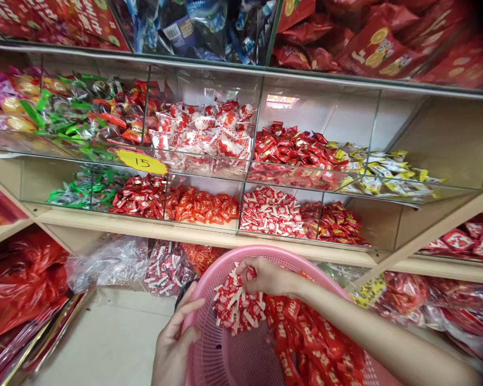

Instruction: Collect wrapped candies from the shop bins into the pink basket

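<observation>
With fingers of the right hand (261, 275) bent close together, touching red-and-white candies (241, 317), centre of the frame.
Cannot tell about a grip on any piece. Laying the left hand (174, 339), thumb and forefinger apart, against the left rim of a pink basket (273, 251), lower centre; beside those candies, red-orange packets (306, 338) at lower right.

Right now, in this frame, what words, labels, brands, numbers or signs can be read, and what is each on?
"15": handwritten on the yellow tag.
Gold lettering on the red wrappers in the pink basket: too blurred.
Print on the red-and-white candies: too small.
White lettering on the large red packets up top: unreadable.
Barcode label on a dark blue package: too small.
</observation>
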{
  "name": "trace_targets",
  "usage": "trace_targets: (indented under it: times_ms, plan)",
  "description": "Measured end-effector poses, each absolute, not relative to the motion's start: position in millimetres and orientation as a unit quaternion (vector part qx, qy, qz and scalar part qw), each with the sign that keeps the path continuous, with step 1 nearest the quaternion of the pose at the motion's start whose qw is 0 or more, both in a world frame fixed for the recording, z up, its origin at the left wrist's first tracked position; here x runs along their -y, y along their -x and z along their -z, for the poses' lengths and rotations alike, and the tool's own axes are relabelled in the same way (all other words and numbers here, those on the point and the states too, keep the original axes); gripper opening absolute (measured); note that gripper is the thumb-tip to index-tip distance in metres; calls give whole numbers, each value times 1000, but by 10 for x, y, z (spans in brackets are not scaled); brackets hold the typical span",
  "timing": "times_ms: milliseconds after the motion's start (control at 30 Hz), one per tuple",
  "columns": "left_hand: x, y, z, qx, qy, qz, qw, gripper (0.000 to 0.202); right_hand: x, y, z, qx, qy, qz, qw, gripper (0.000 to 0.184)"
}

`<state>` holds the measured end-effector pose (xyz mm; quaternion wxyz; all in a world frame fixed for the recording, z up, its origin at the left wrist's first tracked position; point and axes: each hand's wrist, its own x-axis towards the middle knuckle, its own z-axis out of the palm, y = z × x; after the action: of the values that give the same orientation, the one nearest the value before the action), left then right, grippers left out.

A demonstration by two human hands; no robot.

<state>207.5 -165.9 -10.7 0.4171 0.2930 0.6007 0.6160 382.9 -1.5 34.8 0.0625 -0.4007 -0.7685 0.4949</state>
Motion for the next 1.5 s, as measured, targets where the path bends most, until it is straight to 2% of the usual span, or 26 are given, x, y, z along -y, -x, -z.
trace_targets:
  times_ms: [100, 200, 333, 433, 533, 700, 833, 967, 1033, 1200, 1367, 1500]
  plan:
    - [1657, -2087, 93, -596, -284, -620, 423, 30, 51, -3781, -406, 720, 375, -583, 35, 42]
    - [1651, -2084, 92, -598, -296, -613, 422, 31, 57, -3730, -424, 721, 352, -596, 36, 46]
    - [1644, -2056, 113, -603, -307, -607, 417, 32, 61, -3665, -425, 800, 387, -455, 52, 56]
    - [1642, -2042, 128, -605, -309, -602, 420, 32, 105, -3607, -457, 868, 390, -303, 46, 40]
    - [1640, -2043, 131, -603, -308, -604, 420, 32, 171, -3537, -487, 901, 364, -233, 41, 23]
    - [1634, -2056, 116, -598, -305, -608, 424, 33, 243, -3421, -473, 929, 342, -140, 22, 20]
    - [1641, -2063, 115, -602, -298, -605, 427, 33, 256, -3364, -432, 938, 326, -114, -2, 19]
    - [1643, -2070, 109, -602, -290, -611, 424, 32, 264, -3351, -401, 936, 341, -88, -9, 41]
    - [1640, -2073, 96, -605, -284, -610, 426, 32, 272, -3353, -400, 934, 350, -70, -7, 45]
    - [1636, -2074, 69, -609, -279, -608, 426, 33, 323, -3350, -436, 938, 344, -42, -3, 29]
    - [1638, -2078, 78, -607, -282, -608, 426, 32, 383, -3311, -426, 942, 333, -27, -37, 28]
    - [1636, -2092, 56, -603, -283, -619, 416, 32, 402, -3267, -324, 945, 326, -4, -29, 25]
